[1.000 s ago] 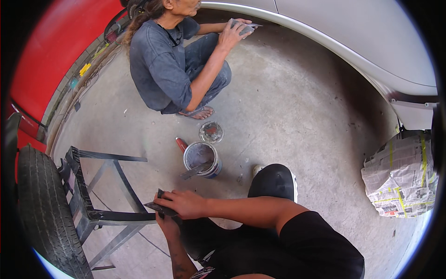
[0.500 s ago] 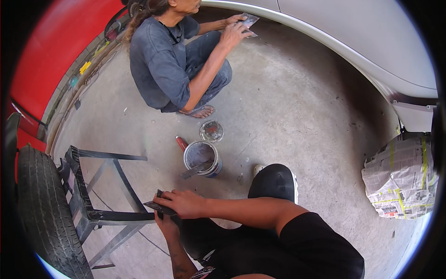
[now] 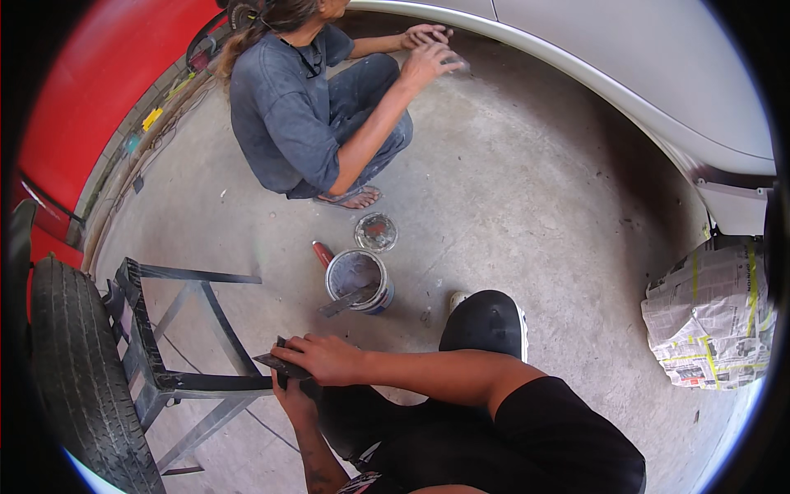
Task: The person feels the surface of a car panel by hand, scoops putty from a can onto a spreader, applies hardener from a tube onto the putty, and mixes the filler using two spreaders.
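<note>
My right hand (image 3: 327,360) is closed on a dark, flat putty spreader (image 3: 278,365) with a pointed corner facing left. Just below it, my left hand (image 3: 296,403) is closed around a second dark flat piece (image 3: 283,380), mostly hidden by my fingers. The two pieces meet or overlap, but I cannot tell exactly how. Beyond my hands stands an open can (image 3: 385,298) of grey paste, with a smeared flat scraper (image 3: 349,301) lying across its rim. A paste-smeared round lid (image 3: 375,233) lies behind the can, and a red tube-like object (image 3: 322,253) beside it.
A co-worker (image 3: 288,115) squats ahead, both hands raised near a silver car panel (image 3: 642,66). At left are a black metal stand (image 3: 206,383), a tire (image 3: 78,379) and a red car body (image 3: 99,90). A newspaper-wrapped part (image 3: 708,317) sits at right on the concrete floor (image 3: 527,214).
The co-worker's hands have shifted slightly, and the flat plates seen in them before are now hardly visible. My own hands and the spreader have barely moved.
</note>
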